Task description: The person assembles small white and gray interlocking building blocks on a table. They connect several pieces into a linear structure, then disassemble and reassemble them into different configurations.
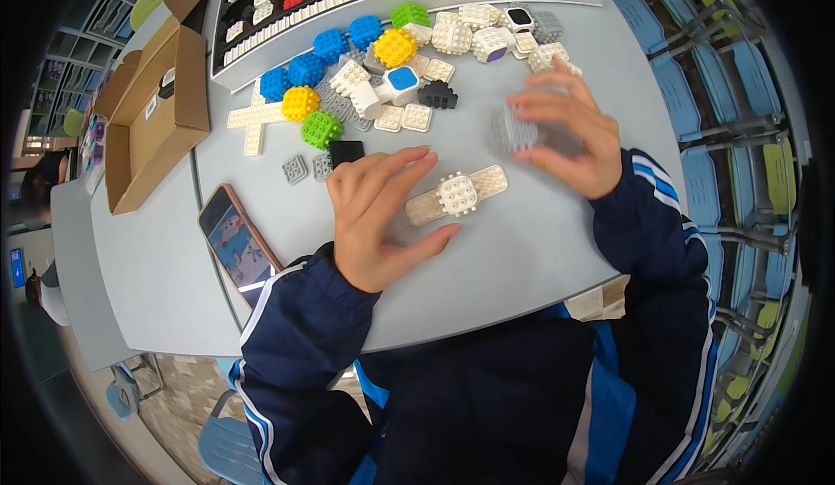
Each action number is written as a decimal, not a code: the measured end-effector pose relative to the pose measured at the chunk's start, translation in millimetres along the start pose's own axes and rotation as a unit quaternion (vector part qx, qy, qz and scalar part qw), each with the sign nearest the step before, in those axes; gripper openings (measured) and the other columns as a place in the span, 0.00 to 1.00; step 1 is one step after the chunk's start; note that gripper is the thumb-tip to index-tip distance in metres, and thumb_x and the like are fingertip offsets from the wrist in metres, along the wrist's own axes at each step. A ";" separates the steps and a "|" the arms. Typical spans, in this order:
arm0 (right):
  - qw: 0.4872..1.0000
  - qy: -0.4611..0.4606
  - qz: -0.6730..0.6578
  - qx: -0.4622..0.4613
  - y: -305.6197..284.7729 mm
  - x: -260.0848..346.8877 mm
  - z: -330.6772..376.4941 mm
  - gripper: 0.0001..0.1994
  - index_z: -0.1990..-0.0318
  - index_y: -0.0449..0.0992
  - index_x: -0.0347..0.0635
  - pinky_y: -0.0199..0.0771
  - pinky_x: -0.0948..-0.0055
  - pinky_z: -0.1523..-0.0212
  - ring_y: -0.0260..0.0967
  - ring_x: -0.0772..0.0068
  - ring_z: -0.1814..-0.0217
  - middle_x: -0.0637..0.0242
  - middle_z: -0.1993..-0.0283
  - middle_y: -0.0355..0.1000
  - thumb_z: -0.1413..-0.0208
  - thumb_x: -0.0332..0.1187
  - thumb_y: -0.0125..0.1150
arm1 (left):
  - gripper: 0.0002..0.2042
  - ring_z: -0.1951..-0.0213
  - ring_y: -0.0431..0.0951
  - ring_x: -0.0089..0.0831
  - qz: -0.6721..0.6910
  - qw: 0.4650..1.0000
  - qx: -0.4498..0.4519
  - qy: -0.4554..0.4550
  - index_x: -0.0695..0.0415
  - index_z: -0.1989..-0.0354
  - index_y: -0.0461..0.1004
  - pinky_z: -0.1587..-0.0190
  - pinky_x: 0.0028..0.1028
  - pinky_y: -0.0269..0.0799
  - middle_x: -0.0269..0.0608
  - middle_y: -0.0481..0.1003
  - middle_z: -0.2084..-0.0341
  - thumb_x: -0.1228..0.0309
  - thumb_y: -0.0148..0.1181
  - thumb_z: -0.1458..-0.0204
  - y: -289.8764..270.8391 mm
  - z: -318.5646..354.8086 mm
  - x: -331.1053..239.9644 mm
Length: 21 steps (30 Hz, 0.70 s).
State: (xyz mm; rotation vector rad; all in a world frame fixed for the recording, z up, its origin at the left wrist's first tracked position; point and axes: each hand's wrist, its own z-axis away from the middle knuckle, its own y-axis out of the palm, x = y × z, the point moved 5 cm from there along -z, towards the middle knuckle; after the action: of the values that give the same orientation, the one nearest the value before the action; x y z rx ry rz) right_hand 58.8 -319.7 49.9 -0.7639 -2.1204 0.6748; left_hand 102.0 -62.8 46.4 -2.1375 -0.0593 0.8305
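On the table before me lies a flat, beige studded strip (424,207) with a white studded cube block (457,194) on its middle. My left hand (376,207) is open beside it, thumb and fingers apart on either side of the strip's left end. To the right, my right hand (570,128) has a grey studded block (515,131) between its thumb and fingers. That block is smeared by motion, so its exact contact with the fingertips is hard to see. A small black block (345,151) sits just behind my left fingers.
Blue, yellow, green, white and grey blocks, among them a yellow block (395,47), are heaped behind my hands. A sorting tray (409,8) spans the back. At left are an open cardboard box (178,93), a white cross-shaped plate (254,118) and a phone (237,240).
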 end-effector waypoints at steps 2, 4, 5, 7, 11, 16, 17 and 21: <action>0.997 -0.014 -0.063 0.043 7.9 11.8 3.4 0.21 0.51 0.83 0.43 0.51 0.38 0.26 0.72 0.55 0.38 0.66 0.49 0.81 0.56 0.29 0.79 | 0.35 0.46 0.74 0.37 -0.005 1.000 0.006 -0.011 0.59 0.43 0.78 0.41 0.36 0.58 0.39 0.80 0.48 0.69 0.81 0.66 1.3 -1.9 -3.1; 0.992 -0.014 -0.109 0.062 12.7 17.1 7.6 0.22 0.49 0.82 0.43 0.53 0.39 0.26 0.72 0.58 0.40 0.67 0.50 0.80 0.55 0.29 0.79 | 0.34 0.46 0.74 0.36 -0.008 1.000 0.008 0.000 0.58 0.44 0.78 0.41 0.36 0.57 0.37 0.81 0.50 0.69 0.81 0.65 4.5 -3.1 -3.3; 0.991 -0.006 -0.117 0.067 15.0 17.8 8.5 0.23 0.49 0.82 0.43 0.53 0.39 0.26 0.72 0.58 0.39 0.67 0.50 0.80 0.55 0.29 0.79 | 0.33 0.46 0.74 0.35 -0.010 1.000 0.010 0.006 0.58 0.44 0.79 0.40 0.36 0.57 0.36 0.82 0.51 0.69 0.81 0.65 6.2 -3.5 -3.8; 0.988 0.003 -0.134 0.077 18.2 17.7 7.3 0.24 0.47 0.81 0.43 0.53 0.38 0.26 0.71 0.60 0.39 0.68 0.50 0.79 0.55 0.30 0.79 | 0.31 0.46 0.74 0.34 -0.015 1.000 0.016 0.006 0.58 0.45 0.79 0.40 0.37 0.56 0.34 0.82 0.52 0.70 0.81 0.64 8.6 -5.5 -5.1; 0.989 -0.020 -0.116 0.089 22.3 15.0 9.5 0.24 0.46 0.80 0.45 0.53 0.39 0.26 0.69 0.60 0.38 0.68 0.49 0.78 0.53 0.31 0.78 | 0.30 0.46 0.76 0.33 -0.006 1.000 0.007 0.005 0.54 0.45 0.80 0.39 0.42 0.52 0.30 0.83 0.55 0.69 0.79 0.62 12.2 -5.0 -4.1; 0.989 -0.023 -0.107 0.102 25.4 14.4 10.9 0.23 0.47 0.80 0.46 0.58 0.43 0.29 0.68 0.59 0.38 0.68 0.48 0.77 0.54 0.31 0.77 | 0.27 0.46 0.76 0.34 -0.002 1.000 0.014 -0.003 0.55 0.49 0.81 0.40 0.41 0.53 0.31 0.83 0.54 0.70 0.79 0.62 13.1 -6.6 -4.2; 0.989 -0.025 -0.108 0.100 25.8 14.4 11.1 0.24 0.47 0.79 0.46 0.59 0.45 0.30 0.68 0.59 0.38 0.68 0.48 0.77 0.54 0.31 0.77 | 0.27 0.46 0.76 0.34 -0.002 1.000 0.015 -0.005 0.55 0.49 0.81 0.40 0.41 0.53 0.31 0.83 0.54 0.70 0.79 0.62 12.7 -6.8 -4.7; 0.989 -0.036 -0.111 0.094 25.1 13.6 11.4 0.25 0.46 0.79 0.45 0.62 0.50 0.33 0.68 0.57 0.39 0.68 0.48 0.77 0.56 0.31 0.77 | 0.27 0.46 0.76 0.36 -0.001 1.000 0.013 -0.002 0.56 0.49 0.80 0.41 0.40 0.55 0.32 0.82 0.52 0.70 0.79 0.62 14.1 -6.8 -5.1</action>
State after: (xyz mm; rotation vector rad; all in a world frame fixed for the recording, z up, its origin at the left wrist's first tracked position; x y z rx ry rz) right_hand 50.0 -295.5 33.2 -0.3980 -2.1296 0.7770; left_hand 98.7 -78.4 42.1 -2.1118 -0.0530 0.8312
